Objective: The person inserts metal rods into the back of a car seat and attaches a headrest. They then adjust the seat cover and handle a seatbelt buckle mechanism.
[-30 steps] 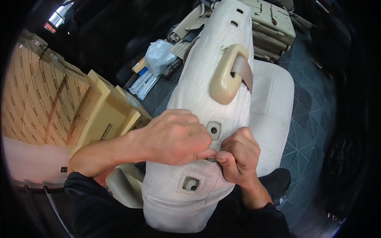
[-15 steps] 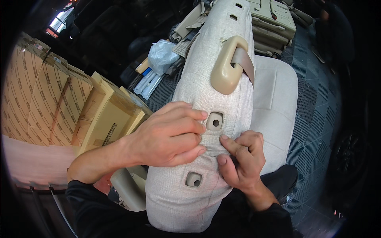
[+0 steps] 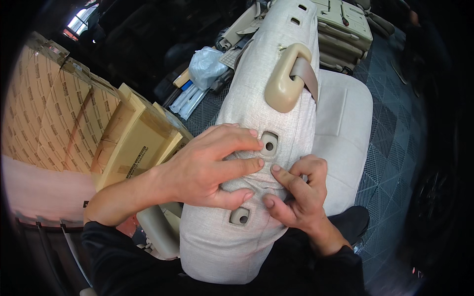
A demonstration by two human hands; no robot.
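My left hand [image 3: 210, 167] lies palm down with its fingers spread on the pale fabric cover of the seat back [image 3: 224, 256]. It grips nothing; I judge the wide spread is for pressing the cloth smooth and keeping it from sliding. The index fingertip sits just beside the upper square socket [image 3: 269, 144], and the thumb points at the lower socket [image 3: 240, 216], so the hand spans the stretch between the two.

My right hand [image 3: 301, 192] faces it from across the cloth, thumb and index finger stretched out and apart, the other fingers curled; I see nothing pinched between them. Creases [image 3: 256, 182] gather in the gap between my hands, which is likely why both come in from opposite sides there.

The seat back runs under both hands, its near end close to my body, a position that seems to suit reaching it from either side. Beyond my fingers is the beige belt guide [image 3: 284, 89], with the belt [image 3: 307, 81] threaded through it, presumably to keep the strap in line. The seat cushion [image 3: 345, 116] is to the right, past my right hand.
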